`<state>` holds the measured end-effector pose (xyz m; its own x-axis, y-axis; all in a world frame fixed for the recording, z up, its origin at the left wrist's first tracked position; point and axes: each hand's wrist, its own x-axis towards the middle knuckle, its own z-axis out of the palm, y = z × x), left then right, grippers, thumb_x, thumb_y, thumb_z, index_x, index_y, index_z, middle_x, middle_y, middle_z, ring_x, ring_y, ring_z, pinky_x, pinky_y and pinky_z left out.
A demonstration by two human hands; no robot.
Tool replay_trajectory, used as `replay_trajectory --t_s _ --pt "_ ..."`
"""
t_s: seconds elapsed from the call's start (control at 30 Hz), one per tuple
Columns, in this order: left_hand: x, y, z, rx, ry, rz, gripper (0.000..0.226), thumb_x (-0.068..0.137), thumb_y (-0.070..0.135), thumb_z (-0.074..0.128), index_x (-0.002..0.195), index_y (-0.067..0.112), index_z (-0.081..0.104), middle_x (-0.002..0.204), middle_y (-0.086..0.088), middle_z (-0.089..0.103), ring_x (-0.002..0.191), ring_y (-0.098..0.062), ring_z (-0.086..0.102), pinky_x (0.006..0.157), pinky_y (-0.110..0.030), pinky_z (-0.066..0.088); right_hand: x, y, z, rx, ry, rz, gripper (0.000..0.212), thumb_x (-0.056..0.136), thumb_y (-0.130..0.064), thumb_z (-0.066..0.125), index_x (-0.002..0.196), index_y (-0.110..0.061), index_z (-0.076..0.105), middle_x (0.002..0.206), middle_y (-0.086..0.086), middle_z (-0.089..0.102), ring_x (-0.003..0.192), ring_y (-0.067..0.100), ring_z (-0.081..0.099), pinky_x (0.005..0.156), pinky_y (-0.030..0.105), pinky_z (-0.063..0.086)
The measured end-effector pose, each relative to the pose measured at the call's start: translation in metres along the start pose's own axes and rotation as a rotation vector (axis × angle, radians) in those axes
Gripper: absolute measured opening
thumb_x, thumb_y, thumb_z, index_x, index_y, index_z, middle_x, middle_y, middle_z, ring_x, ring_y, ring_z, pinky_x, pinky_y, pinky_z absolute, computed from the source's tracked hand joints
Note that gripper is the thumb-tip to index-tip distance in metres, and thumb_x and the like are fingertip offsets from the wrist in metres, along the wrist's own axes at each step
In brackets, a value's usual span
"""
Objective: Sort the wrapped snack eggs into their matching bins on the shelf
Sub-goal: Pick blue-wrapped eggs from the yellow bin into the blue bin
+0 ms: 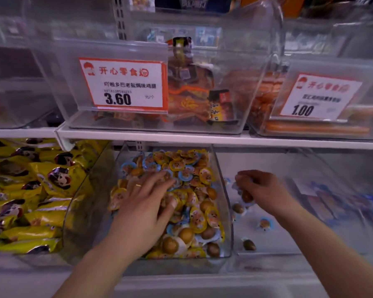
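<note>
Wrapped snack eggs (pixel 187 188), in yellow and blue wrappers, fill a clear middle bin (pixel 225 203) on the lower shelf, heaped from its back wall nearly to its front lip. Above, a white shelf edge (pixel 202 139) runs across the view, carrying clear bins with a price card reading 3.60 (pixel 123 83) and another reading 1.00 (pixel 319 97). To the left, a neighbouring bin holds yellow snack packets (pixel 30 190) packed close against the shared wall. To the right, a wider clear bin (pixel 267 251) has only a few blue-wrapped eggs (pixel 265 224) scattered on its floor, with much bare floor around them; blurred blue packets lie farther right. The left hand (pixel 144 203) lies palm-down on the heap in the middle bin, fingers spread and nearly straight, pressing among the eggs without closing on any. The right hand (pixel 261 190) hovers over the right bin just past the dividing wall, fingers curled around a blue-wrapped egg (pixel 246 195) that shows below the fingertips.
</note>
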<state>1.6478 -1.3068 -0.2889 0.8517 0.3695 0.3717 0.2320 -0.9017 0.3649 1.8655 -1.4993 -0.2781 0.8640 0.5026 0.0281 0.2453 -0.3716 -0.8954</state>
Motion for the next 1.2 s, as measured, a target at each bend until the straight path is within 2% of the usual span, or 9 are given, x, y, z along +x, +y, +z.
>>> replay_trajectory --t_s 0.13,0.23,0.33,0.43,0.57,0.7,0.83,1.07,1.2 --pt "0.002 -0.002 0.01 0.093 -0.146 0.038 0.065 0.092 0.062 0.03 0.148 0.032 0.041 0.157 0.01 0.032 0.148 -0.019 0.024 0.12 -0.045 0.019 0.006 0.011 -0.006 -0.103 -0.027 -0.021 0.039 0.094 -0.018 0.065 0.132 -0.021 0.063 0.109 -0.001 0.073 0.088 0.013 0.071 0.06 0.003 0.045" --pt "0.004 0.0 0.011 0.084 -0.097 -0.003 0.044 0.092 0.046 0.056 0.134 0.034 0.057 0.136 0.011 0.052 0.121 -0.022 0.053 0.1 -0.043 0.043 0.009 0.005 -0.008 0.029 0.014 -0.062 0.039 0.094 -0.004 0.062 0.132 -0.014 0.062 0.12 0.002 0.067 0.107 0.013 0.064 0.066 0.003 0.048" --pt "0.002 0.002 0.008 0.073 -0.015 -0.013 0.02 0.09 0.04 0.064 0.109 0.037 0.066 0.108 0.019 0.056 0.094 -0.015 0.057 0.077 -0.033 0.045 0.003 -0.009 -0.005 -0.007 0.157 -0.18 0.03 0.095 0.002 0.055 0.109 -0.018 0.072 0.11 0.0 0.073 0.1 0.011 0.067 0.074 0.001 0.043" --pt "-0.002 0.002 0.002 0.037 -0.019 -0.001 0.01 0.088 0.044 0.062 0.093 0.038 0.068 0.093 0.024 0.056 0.089 -0.005 0.056 0.073 -0.025 0.041 -0.013 -0.034 0.012 -0.038 0.169 -0.322 0.03 0.094 -0.003 0.055 0.102 -0.027 0.071 0.106 -0.008 0.074 0.084 0.001 0.065 0.069 0.006 0.044" --pt "-0.006 -0.004 -0.007 -0.001 -0.013 -0.026 0.027 0.084 0.05 0.05 0.093 0.036 0.071 0.092 0.021 0.068 0.09 -0.006 0.063 0.077 -0.031 0.049 -0.036 -0.059 0.062 -0.309 -0.068 -0.704 0.035 0.093 -0.023 0.055 0.126 -0.022 0.065 0.122 -0.003 0.064 0.109 0.013 0.061 0.093 0.026 0.05" --pt "-0.009 -0.011 -0.003 -0.021 0.053 -0.051 0.024 0.086 0.036 0.055 0.097 0.025 0.072 0.099 0.009 0.064 0.094 -0.018 0.061 0.081 -0.039 0.051 -0.028 -0.064 0.109 -0.61 -0.35 -0.555 0.06 0.097 -0.039 0.05 0.153 -0.029 0.031 0.15 0.001 0.037 0.138 0.026 0.039 0.109 0.04 0.042" --pt "-0.005 -0.026 -0.001 0.026 0.151 -0.14 0.03 0.085 0.019 0.063 0.115 0.02 0.068 0.114 0.002 0.06 0.103 -0.024 0.057 0.089 -0.041 0.051 -0.014 -0.059 0.133 -0.842 -0.369 -0.544 0.07 0.097 -0.046 0.048 0.157 -0.034 0.014 0.155 0.0 0.026 0.144 0.032 0.022 0.112 0.048 0.037" --pt "0.022 -0.035 -0.005 0.284 -0.015 -0.102 0.056 0.087 0.041 0.056 0.141 0.027 0.05 0.143 0.005 0.051 0.136 -0.027 0.036 0.102 -0.043 0.031 -0.008 -0.058 0.136 -0.697 -0.262 -0.585 0.049 0.087 -0.022 0.067 0.135 -0.027 0.056 0.131 0.002 0.05 0.116 0.029 0.056 0.089 0.037 0.053" --pt "0.032 -0.034 -0.001 0.338 -0.014 -0.104 0.047 0.086 0.046 0.055 0.13 0.03 0.057 0.134 0.006 0.056 0.132 -0.025 0.036 0.102 -0.043 0.025 -0.005 -0.057 0.127 -0.442 -0.077 -0.531 0.028 0.089 -0.012 0.067 0.115 -0.02 0.073 0.115 0.0 0.07 0.105 0.02 0.066 0.091 0.026 0.05"
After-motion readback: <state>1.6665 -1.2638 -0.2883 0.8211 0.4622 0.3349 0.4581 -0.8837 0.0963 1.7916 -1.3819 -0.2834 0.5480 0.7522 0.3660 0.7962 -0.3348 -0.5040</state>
